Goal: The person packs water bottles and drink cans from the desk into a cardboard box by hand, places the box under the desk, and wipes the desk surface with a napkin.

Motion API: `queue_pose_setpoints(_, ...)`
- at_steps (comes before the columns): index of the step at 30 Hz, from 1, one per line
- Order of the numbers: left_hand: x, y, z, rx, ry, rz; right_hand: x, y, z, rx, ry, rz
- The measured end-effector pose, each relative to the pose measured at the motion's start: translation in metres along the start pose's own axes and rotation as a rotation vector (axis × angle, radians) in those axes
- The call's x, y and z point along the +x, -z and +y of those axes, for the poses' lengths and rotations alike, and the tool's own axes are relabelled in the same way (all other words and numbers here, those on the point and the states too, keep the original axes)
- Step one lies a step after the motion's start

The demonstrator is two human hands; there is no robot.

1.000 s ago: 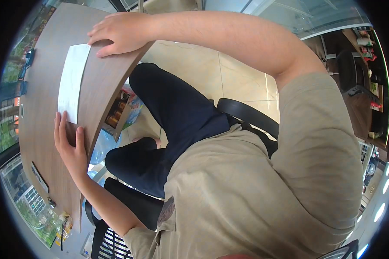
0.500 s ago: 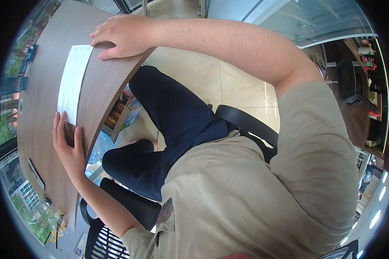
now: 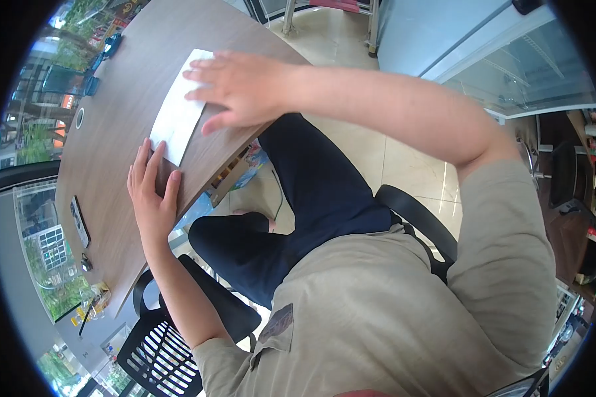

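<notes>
A long white strip of paper lies flat on the wooden table, faint marks showing near its lower end. My left hand rests on the tabletop at that end, fingers stretched out and fingertips at the paper's edge. Over the upper part of the strip, my right hand is spread out palm down, its fingers across the paper and its thumb apart. The right hand is slightly blurred and covers part of the paper's right edge. Neither hand grips anything.
The curved wooden table has a phone and a small dark object at lower left. Blue items stand at its far edge. A black chair is beside me, and a stepladder stands at the top.
My right hand has moved from beside the paper's upper corner to lie over its upper part. My left hand stays at the lower end. The whole view has shifted.
</notes>
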State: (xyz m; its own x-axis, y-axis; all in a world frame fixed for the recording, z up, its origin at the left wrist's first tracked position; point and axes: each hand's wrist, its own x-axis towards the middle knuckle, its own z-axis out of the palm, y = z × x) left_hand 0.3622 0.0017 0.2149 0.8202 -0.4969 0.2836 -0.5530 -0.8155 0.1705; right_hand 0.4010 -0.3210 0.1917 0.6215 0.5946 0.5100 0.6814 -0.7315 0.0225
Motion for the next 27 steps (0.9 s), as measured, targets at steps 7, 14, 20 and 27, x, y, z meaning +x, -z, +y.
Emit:
queue_pose_setpoints(7, 0.001, 0.004, 0.010, -0.140, 0.106, 0.051, 0.043, -0.030, 0.003, 0.088, -0.158, -0.235)
queue_pose_setpoints(14, 0.003, 0.013, 0.011, -0.104, 0.092, 0.070, 0.104, -0.063, 0.083, -0.054, -0.470, -0.273)
queue_pose_setpoints(20, 0.002, 0.015, 0.010, -0.118, 0.135, 0.113, 0.130, -0.075, 0.090, -0.049, -0.617, -0.246)
queue_pose_setpoints(27, 0.001, 0.012, 0.007, -0.136, 0.171, 0.182, 0.129, -0.081, 0.098, 0.015, -0.411, 0.145)
